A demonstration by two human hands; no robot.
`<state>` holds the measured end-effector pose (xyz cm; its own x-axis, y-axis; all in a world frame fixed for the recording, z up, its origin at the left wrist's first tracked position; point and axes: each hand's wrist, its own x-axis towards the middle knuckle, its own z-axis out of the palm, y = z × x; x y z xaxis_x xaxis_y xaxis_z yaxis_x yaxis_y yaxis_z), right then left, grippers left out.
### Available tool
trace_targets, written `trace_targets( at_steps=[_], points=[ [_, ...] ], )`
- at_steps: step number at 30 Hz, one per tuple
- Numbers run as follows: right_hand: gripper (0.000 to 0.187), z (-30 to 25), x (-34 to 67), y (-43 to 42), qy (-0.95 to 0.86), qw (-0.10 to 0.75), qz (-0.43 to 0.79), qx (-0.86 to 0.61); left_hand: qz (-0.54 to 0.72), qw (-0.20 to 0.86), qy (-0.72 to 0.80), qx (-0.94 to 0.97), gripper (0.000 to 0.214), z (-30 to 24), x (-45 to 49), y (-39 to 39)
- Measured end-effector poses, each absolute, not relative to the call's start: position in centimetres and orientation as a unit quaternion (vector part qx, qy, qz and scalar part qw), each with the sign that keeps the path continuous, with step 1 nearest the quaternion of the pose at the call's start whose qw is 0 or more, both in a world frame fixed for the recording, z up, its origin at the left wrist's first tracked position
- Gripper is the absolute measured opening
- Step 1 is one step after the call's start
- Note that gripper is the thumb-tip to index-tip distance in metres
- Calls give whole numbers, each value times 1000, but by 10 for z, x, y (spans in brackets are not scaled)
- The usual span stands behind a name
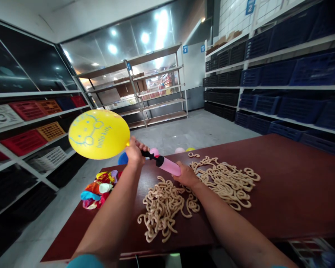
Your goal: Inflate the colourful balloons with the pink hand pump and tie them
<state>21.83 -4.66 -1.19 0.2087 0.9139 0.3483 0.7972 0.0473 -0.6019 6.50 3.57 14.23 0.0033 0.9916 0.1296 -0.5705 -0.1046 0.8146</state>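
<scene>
The left hand [134, 152] pinches the neck of a yellow balloon [99, 134], already well inflated, onto the pump [164, 163]; right hand [187, 175] fingers wrap the pump's barrel. Flat balloons [97, 189] wait on the tabletop [290, 186].

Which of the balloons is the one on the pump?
The yellow balloon, blown up large, sits on the pump nozzle at the left hand; the others lie loose.
</scene>
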Motion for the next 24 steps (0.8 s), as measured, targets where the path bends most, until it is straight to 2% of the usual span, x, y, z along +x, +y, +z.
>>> trace_targets(
  at_steps=[4, 7, 18, 24],
  points=[
    [37, -15, 217, -45, -629, 365, 78, -682, 633, 623, 287, 358, 41, 118, 83, 25],
    [36, -12, 217, -47, -627, 368, 69, -683, 635, 626, 276, 359, 41, 122, 78, 21],
    [35, -4, 217, -49, -623, 383, 73, -678, 683, 565, 228, 402, 42, 212, 7, 29],
    [32, -9, 218, -49, -628, 378, 89, -674, 672, 574, 259, 391, 40, 178, 30, 38]
  ],
)
